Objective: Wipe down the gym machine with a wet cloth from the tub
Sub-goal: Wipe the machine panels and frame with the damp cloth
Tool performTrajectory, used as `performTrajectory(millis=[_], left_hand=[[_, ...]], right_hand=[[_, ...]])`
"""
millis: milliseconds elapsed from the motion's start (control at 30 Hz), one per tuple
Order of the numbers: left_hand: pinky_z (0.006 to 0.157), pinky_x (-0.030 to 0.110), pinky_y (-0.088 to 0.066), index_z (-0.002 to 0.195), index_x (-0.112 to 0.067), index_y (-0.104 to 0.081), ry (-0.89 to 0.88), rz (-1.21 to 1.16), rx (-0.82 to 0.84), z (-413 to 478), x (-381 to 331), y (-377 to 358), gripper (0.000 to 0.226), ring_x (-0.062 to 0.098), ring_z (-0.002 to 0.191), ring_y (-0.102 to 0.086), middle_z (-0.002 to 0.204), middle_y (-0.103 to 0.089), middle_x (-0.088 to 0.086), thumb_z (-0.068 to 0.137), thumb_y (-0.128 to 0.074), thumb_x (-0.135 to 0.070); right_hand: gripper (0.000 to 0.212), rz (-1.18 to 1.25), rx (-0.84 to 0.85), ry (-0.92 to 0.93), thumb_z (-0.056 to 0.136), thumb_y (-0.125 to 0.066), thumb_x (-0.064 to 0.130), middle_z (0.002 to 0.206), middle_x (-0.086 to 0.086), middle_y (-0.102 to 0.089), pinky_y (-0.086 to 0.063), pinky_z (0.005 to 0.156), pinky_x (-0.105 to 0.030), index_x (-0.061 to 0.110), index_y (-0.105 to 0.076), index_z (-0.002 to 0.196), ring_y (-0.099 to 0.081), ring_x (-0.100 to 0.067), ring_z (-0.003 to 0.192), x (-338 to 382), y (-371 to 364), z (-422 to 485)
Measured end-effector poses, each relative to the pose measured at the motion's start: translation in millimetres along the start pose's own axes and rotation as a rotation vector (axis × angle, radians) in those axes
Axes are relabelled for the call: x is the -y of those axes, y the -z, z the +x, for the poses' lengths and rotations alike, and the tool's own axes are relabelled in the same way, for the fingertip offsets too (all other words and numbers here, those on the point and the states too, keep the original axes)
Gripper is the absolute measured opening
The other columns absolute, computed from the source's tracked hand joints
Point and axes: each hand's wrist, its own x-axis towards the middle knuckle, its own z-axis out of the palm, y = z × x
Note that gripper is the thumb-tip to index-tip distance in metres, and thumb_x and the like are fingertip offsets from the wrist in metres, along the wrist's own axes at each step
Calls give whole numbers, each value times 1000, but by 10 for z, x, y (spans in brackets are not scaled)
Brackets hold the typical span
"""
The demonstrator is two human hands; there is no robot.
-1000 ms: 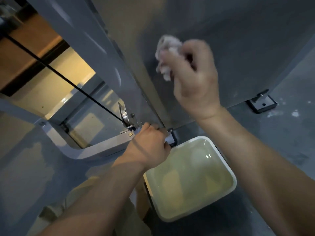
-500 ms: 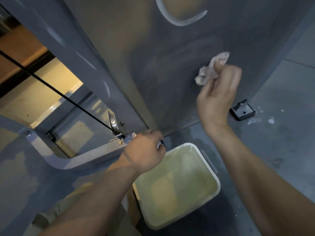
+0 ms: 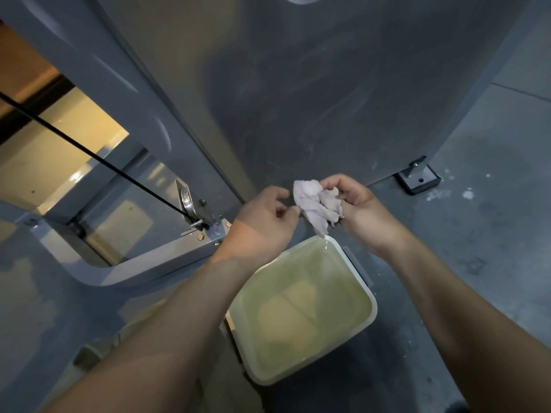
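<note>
Cloth in both hands, right fingertips hidden

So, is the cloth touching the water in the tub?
Apart. Head view: the cloth, in the right hand, stops at the far rim of the tub, short of the water.

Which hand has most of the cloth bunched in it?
The right hand: the cloth is bunched in its fingers, while the left hand only pinches one edge.
</note>
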Motion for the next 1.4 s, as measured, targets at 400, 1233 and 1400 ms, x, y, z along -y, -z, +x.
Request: performTrajectory(millis=[400, 1233, 1400], left_hand=[[85, 47, -60, 92, -12, -65, 113, -469, 36, 101, -148, -96, 16, 29, 88, -75, 90, -77, 10, 88, -73, -24], [56, 26, -39, 84, 2, -60, 9, -428, 175, 53, -289, -80, 81, 16, 59, -48, 62, -53, 14, 88, -47, -78], [68, 22, -48, 112, -28, -49, -81, -197, 161, 52, -169, -157, 54, 4, 74, -61, 88, -65, -16, 89, -48, -76]], right_hand=[[11, -19, -68, -18, 94, -63, 31, 91, -3, -68, -46, 70, -40, 24, -71, 97, -58, -25, 77, 109, 87, 59], [21, -28, -114, -151, 99, -58, 5, 96, -30, -67, -59, 80, -31, 17, -56, 82, -63, -31, 87, 976, 493, -197], [18, -169, -201, -150, 105, -56, 15, 72, -4, -60, -53, 76, -42, 21, -54, 88, -56, -20, 65, 764, 422, -251]])
